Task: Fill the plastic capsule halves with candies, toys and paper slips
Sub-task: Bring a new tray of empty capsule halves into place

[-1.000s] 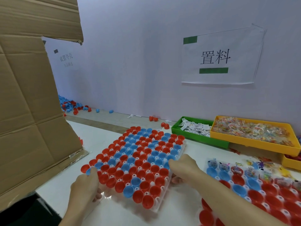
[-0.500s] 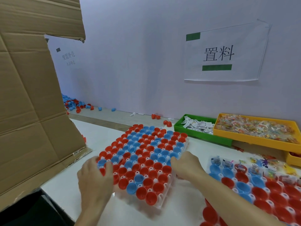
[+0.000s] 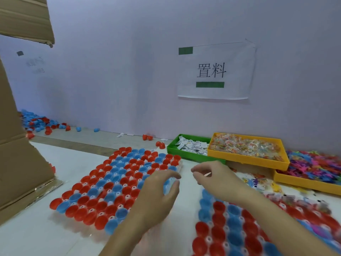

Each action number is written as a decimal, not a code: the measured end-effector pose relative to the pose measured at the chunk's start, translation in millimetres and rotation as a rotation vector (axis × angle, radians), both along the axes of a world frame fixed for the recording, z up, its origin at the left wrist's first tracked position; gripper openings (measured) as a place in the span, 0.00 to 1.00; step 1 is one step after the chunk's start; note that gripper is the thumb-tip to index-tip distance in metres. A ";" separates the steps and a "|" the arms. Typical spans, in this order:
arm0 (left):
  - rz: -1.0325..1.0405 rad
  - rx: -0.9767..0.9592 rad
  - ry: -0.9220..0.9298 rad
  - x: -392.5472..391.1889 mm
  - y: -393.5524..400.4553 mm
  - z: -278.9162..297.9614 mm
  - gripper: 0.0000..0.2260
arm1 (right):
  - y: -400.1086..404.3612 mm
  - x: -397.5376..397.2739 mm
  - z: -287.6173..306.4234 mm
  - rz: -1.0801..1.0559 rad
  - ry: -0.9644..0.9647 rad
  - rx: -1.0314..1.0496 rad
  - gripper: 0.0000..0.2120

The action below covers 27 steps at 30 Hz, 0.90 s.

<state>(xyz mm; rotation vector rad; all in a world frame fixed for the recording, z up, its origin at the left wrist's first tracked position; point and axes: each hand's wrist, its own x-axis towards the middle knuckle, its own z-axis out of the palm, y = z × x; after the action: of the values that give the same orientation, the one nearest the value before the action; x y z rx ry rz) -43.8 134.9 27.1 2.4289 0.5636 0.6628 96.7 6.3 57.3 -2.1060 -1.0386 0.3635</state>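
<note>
A cardboard box (image 3: 16, 145) stands at the far left of the bench (image 3: 64, 159). Right of the box lies a clear tray (image 3: 103, 193) packed with empty red and blue capsule halves. The left hand (image 3: 156, 198) hovers over that tray's right edge, fingers loosely curved and spread, holding nothing. Just right of it, the right hand (image 3: 215, 178) floats above the bench, fingers partly curled; whether it grips anything I cannot tell. Below that hand sits a second tray (image 3: 239, 228) of halves. Behind the tray are a green bin (image 3: 184, 153) of paper slips, a yellow bin (image 3: 247, 159) of wrapped candies, and a further yellow bin (image 3: 304, 183) of coloured toys.
</note>
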 end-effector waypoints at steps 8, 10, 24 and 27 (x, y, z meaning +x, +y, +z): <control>-0.043 -0.172 0.085 75.1 -49.9 -13.7 0.20 | -146.4 75.8 21.7 -0.429 -0.125 0.075 0.09; 0.013 -0.207 0.158 83.7 -53.7 -18.8 0.22 | -176.4 85.1 15.7 -0.542 -0.155 -0.004 0.10; 0.014 -0.667 0.047 77.2 -45.9 -32.5 0.15 | -227.9 87.9 -35.4 -0.731 0.127 -0.167 0.24; -0.018 -0.714 0.015 75.8 -45.0 -33.3 0.09 | -227.9 89.6 -35.9 -0.739 0.155 -0.123 0.22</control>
<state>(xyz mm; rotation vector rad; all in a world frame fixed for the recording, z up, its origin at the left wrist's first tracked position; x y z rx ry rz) 32.0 89.9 -6.3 1.7657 0.6489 0.3486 186.3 -221.6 21.4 -2.3515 -0.1100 0.2134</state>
